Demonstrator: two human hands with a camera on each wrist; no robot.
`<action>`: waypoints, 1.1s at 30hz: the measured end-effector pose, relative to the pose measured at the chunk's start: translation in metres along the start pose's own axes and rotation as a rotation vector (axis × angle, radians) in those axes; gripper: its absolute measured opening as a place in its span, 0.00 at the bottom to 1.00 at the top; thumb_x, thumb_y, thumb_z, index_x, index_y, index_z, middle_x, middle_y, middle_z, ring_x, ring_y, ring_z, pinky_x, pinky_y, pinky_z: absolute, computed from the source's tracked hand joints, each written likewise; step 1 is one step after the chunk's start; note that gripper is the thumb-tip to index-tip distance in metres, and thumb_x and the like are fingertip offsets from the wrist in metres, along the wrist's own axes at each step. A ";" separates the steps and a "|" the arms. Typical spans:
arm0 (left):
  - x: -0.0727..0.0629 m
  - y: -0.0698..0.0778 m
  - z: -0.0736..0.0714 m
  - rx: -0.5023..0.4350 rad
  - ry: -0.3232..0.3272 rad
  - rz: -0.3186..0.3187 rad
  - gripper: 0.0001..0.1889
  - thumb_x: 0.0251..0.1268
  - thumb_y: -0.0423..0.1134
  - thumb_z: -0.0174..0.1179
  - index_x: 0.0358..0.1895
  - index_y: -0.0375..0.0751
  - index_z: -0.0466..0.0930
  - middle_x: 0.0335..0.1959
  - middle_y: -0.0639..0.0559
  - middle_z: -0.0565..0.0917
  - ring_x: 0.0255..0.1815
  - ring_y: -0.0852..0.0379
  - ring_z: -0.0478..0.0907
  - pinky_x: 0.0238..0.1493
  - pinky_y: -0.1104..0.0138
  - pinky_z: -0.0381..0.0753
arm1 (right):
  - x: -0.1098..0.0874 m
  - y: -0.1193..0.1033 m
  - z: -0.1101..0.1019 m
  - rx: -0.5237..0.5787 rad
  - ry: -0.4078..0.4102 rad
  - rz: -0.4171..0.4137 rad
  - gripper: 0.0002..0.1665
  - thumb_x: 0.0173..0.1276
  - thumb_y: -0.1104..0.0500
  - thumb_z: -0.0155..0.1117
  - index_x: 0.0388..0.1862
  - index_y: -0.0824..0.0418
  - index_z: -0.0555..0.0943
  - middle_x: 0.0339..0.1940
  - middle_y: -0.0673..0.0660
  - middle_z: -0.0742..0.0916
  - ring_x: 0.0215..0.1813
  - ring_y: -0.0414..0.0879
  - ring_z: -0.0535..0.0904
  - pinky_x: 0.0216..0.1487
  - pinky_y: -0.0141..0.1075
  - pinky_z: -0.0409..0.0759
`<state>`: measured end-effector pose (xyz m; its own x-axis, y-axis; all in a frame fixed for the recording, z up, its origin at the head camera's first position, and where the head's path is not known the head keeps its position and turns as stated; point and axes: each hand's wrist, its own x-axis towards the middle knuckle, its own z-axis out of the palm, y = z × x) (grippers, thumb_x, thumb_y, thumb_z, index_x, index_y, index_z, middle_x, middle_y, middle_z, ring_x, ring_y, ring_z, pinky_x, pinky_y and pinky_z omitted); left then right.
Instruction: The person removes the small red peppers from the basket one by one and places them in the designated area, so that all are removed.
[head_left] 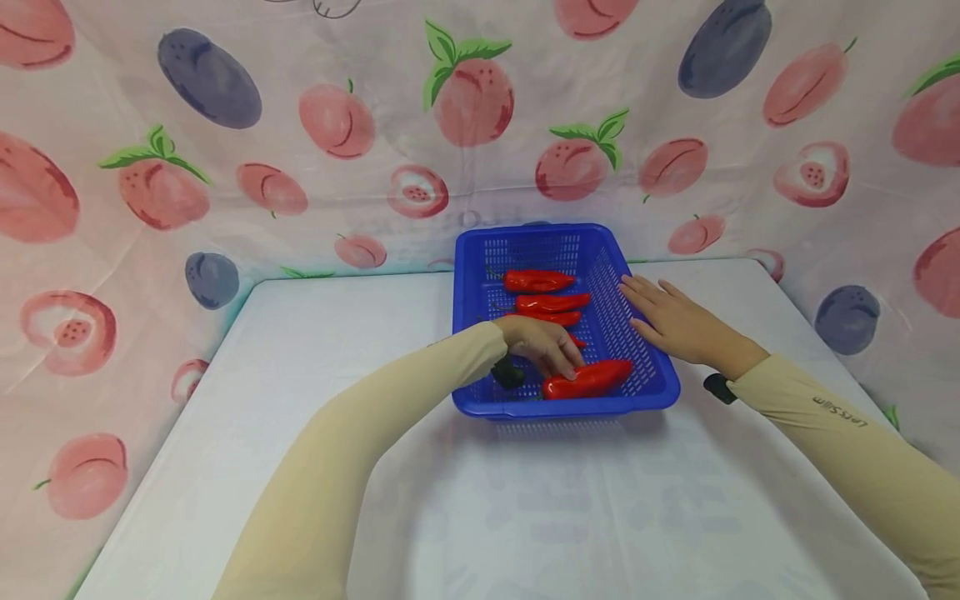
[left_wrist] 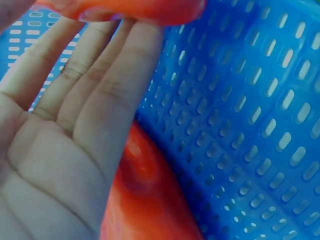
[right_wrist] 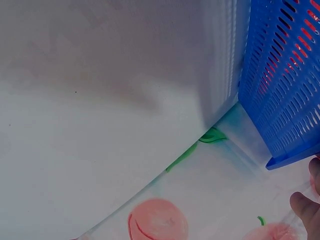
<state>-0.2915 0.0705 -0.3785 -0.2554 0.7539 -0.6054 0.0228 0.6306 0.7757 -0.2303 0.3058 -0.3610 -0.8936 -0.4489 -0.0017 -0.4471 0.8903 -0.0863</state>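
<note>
Dark lettering (head_left: 840, 412) on the right sleeve (head_left: 877, 479) read "LetsSlim" and appeared upside down in the head view; whether it included an apostrophe could not be told. Pale letter-like marks (right_wrist: 65, 40) on the white tabletop (head_left: 360, 325), visible in the right wrist view, were too faint to read.

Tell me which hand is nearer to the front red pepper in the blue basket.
Left. The left hand grips the front pepper inside the basket; the right hand is at the basket's right rim, apart from that pepper.
</note>
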 end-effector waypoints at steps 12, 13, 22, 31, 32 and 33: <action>-0.016 0.002 -0.007 -0.029 0.029 0.027 0.21 0.63 0.32 0.58 0.60 0.33 0.74 0.59 0.44 0.77 0.49 0.56 0.78 0.55 0.62 0.80 | 0.001 0.000 0.001 -0.019 0.001 0.005 0.38 0.70 0.52 0.51 0.73 0.68 0.54 0.74 0.68 0.60 0.75 0.64 0.51 0.73 0.62 0.46; -0.018 0.002 -0.009 -0.027 0.033 0.033 0.21 0.63 0.32 0.58 0.60 0.34 0.74 0.60 0.44 0.77 0.50 0.55 0.78 0.55 0.62 0.80 | 0.001 0.000 0.001 -0.019 0.002 0.005 0.38 0.71 0.52 0.51 0.73 0.68 0.55 0.74 0.68 0.60 0.75 0.63 0.51 0.73 0.62 0.47; -0.036 0.010 -0.019 -0.034 0.087 0.084 0.25 0.62 0.31 0.59 0.63 0.33 0.70 0.61 0.42 0.76 0.54 0.52 0.78 0.54 0.61 0.81 | 0.001 0.000 0.001 -0.013 -0.025 0.008 0.38 0.72 0.50 0.48 0.74 0.67 0.52 0.74 0.69 0.59 0.75 0.64 0.51 0.72 0.63 0.47; -0.050 0.012 -0.024 -0.065 0.148 0.188 0.25 0.63 0.30 0.58 0.64 0.34 0.69 0.61 0.41 0.76 0.52 0.52 0.79 0.55 0.61 0.80 | 0.000 0.002 0.000 0.000 -0.019 0.002 0.38 0.72 0.50 0.47 0.74 0.67 0.52 0.74 0.69 0.58 0.75 0.64 0.50 0.72 0.63 0.47; -0.052 0.012 -0.024 -0.072 0.154 0.205 0.25 0.63 0.30 0.58 0.64 0.33 0.69 0.59 0.40 0.77 0.51 0.52 0.79 0.56 0.60 0.80 | 0.000 0.002 0.000 0.001 -0.020 0.003 0.38 0.72 0.50 0.48 0.74 0.67 0.52 0.74 0.68 0.58 0.75 0.63 0.50 0.73 0.63 0.46; -0.053 0.012 -0.024 -0.079 0.163 0.223 0.24 0.63 0.29 0.58 0.63 0.33 0.69 0.58 0.39 0.77 0.50 0.52 0.80 0.55 0.59 0.80 | 0.000 0.002 0.000 0.003 -0.022 0.004 0.38 0.72 0.50 0.48 0.74 0.67 0.52 0.75 0.68 0.58 0.76 0.63 0.50 0.73 0.62 0.46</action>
<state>-0.3012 0.0335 -0.3327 -0.4043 0.8287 -0.3869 0.0218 0.4316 0.9018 -0.2309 0.3072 -0.3612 -0.8945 -0.4465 -0.0236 -0.4429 0.8921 -0.0897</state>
